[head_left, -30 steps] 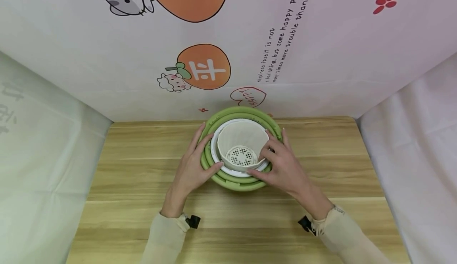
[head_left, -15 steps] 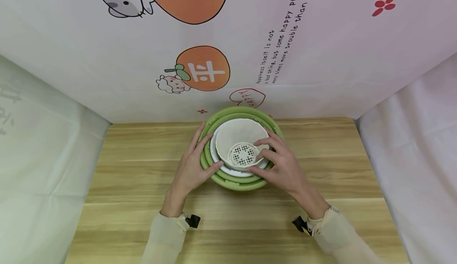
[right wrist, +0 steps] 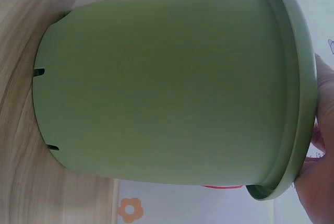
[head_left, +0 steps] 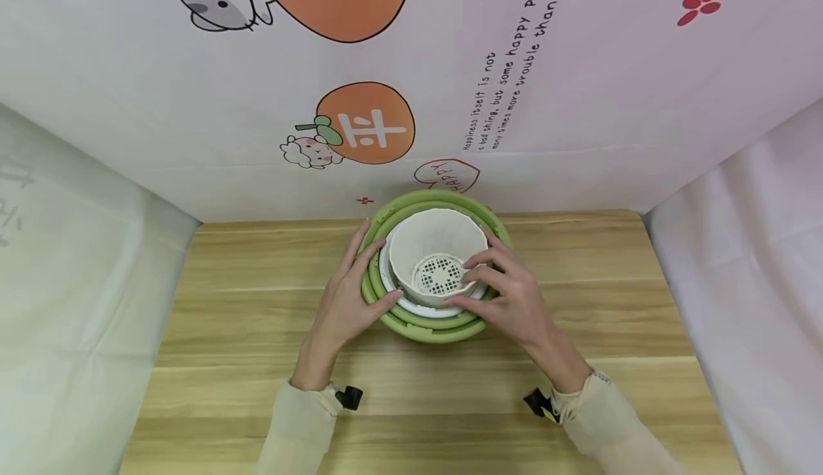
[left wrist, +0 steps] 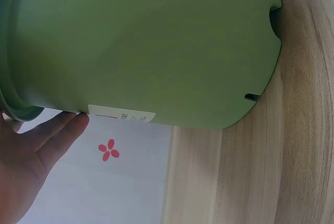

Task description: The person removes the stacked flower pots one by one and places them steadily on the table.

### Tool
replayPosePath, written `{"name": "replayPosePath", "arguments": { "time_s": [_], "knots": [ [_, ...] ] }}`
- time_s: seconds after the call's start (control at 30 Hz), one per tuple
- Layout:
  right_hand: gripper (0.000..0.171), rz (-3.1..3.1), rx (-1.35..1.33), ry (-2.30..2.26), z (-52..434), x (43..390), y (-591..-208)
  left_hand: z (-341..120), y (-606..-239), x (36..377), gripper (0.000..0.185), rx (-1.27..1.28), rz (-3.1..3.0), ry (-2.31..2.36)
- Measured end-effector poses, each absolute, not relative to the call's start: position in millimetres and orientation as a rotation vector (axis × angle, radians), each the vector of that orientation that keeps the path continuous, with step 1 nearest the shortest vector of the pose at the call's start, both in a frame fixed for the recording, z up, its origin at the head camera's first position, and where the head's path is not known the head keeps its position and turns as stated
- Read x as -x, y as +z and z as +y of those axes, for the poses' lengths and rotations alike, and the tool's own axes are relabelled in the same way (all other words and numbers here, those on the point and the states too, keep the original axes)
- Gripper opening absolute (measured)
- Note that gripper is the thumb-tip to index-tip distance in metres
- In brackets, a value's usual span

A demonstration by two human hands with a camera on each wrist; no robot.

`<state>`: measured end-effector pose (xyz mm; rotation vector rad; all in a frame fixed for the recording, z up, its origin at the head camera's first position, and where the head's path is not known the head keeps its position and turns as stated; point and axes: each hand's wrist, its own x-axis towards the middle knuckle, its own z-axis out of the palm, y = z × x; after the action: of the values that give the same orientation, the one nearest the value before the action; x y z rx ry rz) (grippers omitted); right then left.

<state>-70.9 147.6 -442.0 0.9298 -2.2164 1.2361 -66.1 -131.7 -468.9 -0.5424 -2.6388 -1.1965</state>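
Note:
Several flowerpots stand nested, upright on the table: a large green flowerpot (head_left: 429, 335) outermost, another green rim inside it, then a white flowerpot (head_left: 424, 312) and a cream flowerpot (head_left: 421, 236) with a grid of holes in its bottom. My left hand (head_left: 347, 296) grips the green flowerpot's rim from the left, its thumb reaching over to the white rim. On the right, my right hand (head_left: 511, 293) pinches the near-right rim of the cream flowerpot, some fingers inside it. Both wrist views show the green flowerpot's outer wall (left wrist: 146, 46), with notches at its base; the inner flowerpots are hidden there.
The wooden table (head_left: 244, 361) ends just behind the flowerpots at an upright white cloth (head_left: 257, 103) printed with oranges and lettering. White cloths also hang at the left (head_left: 77, 261) and right (head_left: 739, 268). A label (left wrist: 122, 113) is stuck on the green flowerpot.
The cream flowerpot has tilted and shifted slightly up and right in the head view. My right hand's fingers have re-settled along its rim. The left hand stays where it was.

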Motion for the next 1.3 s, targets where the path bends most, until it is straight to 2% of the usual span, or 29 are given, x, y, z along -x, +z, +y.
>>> {"name": "replayPosePath", "arguments": {
  "time_s": [0.83, 1.3],
  "knots": [
    [0.04, -2.037, -0.854, 1.271, 147.4, 68.8, -410.6, -131.2, -472.4, 66.9, 0.077, 0.512, -2.657, -1.192],
    [0.046, -1.921, -0.799, 1.285, 144.4, 69.2, -375.8, -131.9, -474.1, 67.2, 0.079, 0.53, -2.618, -1.217]
  ]
}}
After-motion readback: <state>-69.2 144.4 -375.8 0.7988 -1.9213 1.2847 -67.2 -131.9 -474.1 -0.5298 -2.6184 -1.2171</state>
